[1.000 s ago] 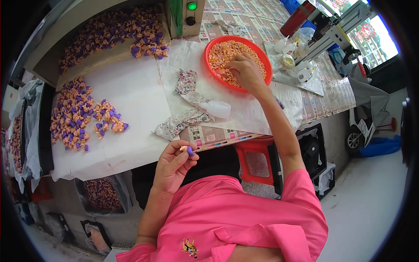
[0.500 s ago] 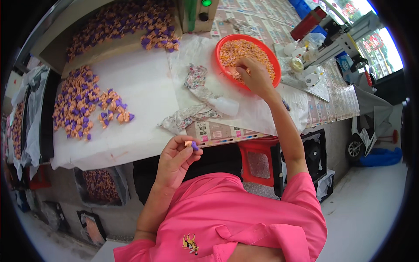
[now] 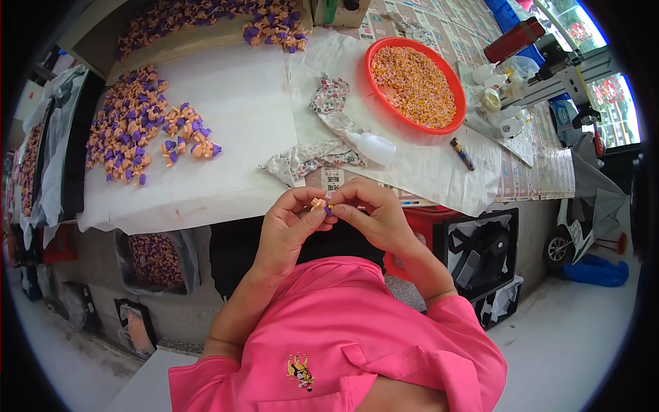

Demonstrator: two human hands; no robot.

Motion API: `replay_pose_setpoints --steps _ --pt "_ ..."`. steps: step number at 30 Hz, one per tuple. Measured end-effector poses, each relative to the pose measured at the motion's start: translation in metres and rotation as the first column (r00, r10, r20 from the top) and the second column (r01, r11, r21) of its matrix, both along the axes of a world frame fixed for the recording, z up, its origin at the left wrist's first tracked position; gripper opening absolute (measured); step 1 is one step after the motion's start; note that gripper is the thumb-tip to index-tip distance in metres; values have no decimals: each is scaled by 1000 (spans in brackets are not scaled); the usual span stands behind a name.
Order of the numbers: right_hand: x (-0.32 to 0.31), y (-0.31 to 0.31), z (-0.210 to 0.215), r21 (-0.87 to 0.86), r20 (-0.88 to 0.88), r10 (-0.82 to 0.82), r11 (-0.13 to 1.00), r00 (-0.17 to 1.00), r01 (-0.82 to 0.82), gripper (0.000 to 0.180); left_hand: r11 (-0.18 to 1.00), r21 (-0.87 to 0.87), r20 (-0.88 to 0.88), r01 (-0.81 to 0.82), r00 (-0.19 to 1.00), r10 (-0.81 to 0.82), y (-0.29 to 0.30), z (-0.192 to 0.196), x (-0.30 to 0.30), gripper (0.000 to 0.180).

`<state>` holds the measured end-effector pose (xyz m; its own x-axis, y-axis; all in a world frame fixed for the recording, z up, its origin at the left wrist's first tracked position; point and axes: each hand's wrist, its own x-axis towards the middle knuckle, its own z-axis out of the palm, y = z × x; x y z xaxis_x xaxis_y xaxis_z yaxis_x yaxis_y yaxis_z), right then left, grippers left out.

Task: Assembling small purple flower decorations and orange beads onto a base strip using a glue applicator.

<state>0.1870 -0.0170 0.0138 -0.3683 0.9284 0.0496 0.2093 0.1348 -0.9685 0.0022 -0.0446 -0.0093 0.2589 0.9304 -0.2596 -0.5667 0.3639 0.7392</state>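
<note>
Between the thumb and fingers of my left hand (image 3: 278,230) is a small peach-and-purple plastic figure (image 3: 318,204). My right hand (image 3: 381,218) meets it in front of my body, at the table's near edge. Its thumb and index finger pinch a tiny yellow piece (image 3: 330,206) against the figure's purple part. Up and to the right, a red-orange basin (image 3: 386,100) is filled with small yellow, pink and white pieces. Many similar peach-and-purple figures (image 3: 127,130) lie heaped on the white sheet to the left.
A translucent white bottle (image 3: 374,147) lies beside a crumpled floral cloth (image 3: 312,159). Right of them rests a dark patterned pen-like stick (image 3: 462,154). A metal fixture with a red cylinder (image 3: 513,40) stands at the far right. More figures (image 3: 206,20) are piled at the back left.
My right hand has left the basin and come down to my left hand, with a tiny yellow piece in its pinch. The head view has shifted slightly.
</note>
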Motion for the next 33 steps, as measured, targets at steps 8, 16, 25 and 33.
replay_pose_setpoints --steps 8,16,25,33 --pt "-2 -7 -1 -86 -65 -4 996 998 -2 13 999 38 -34 6 999 -4 -8 1 -4 25" --pt "0 -6 -6 -167 -148 7 985 989 -32 13 1000 6 -38 22 999 -22 -8 5 -5 25" --pt "0 1 2 -464 -339 -20 873 941 -149 11 997 76 -121 25 992 -16 -9 5 -7 26" --pt "4 6 -9 -575 -395 -10 783 919 -239 11 997 60 -144 52 989 -42 -8 5 -9 26"
